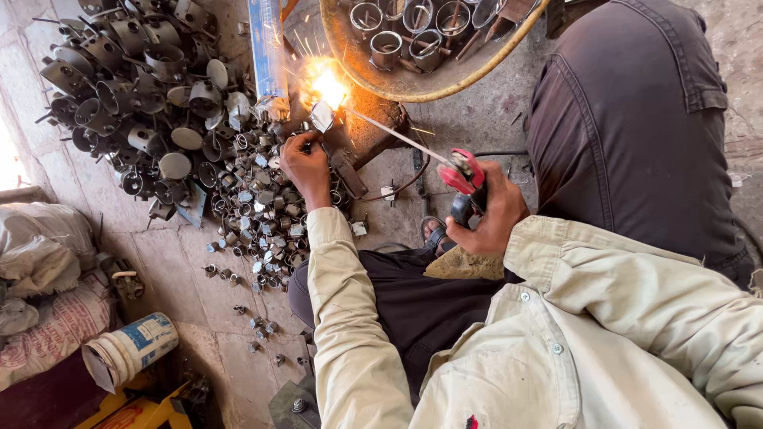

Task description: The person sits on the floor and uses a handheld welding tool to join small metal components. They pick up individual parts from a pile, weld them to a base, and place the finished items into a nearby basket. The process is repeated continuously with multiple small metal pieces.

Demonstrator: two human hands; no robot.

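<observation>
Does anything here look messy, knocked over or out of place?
Yes. A white bucket lies tipped on its side at lower left, and small metal rings are strewn loose across the floor. Sparks fly close to the bare left hand, while the right hand grips the red electrode holder.

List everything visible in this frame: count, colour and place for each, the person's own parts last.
welding arc: one, bright orange-white, top centre
electrode rod: one, grey, from arc to holder
electrode holder: one, red and black, in right hand
metal cups: many, dark grey, piled top left
small rings: many, silvery, scattered on floor left of centre
basin: one, yellow-rimmed, top, holding finished cups
bucket: one, white and blue, lying bottom left
sacks: several, whitish, left edge
second person's leg: dark trousers, top right
left hand: holding workpiece at arc
right hand: gripping holder
</observation>
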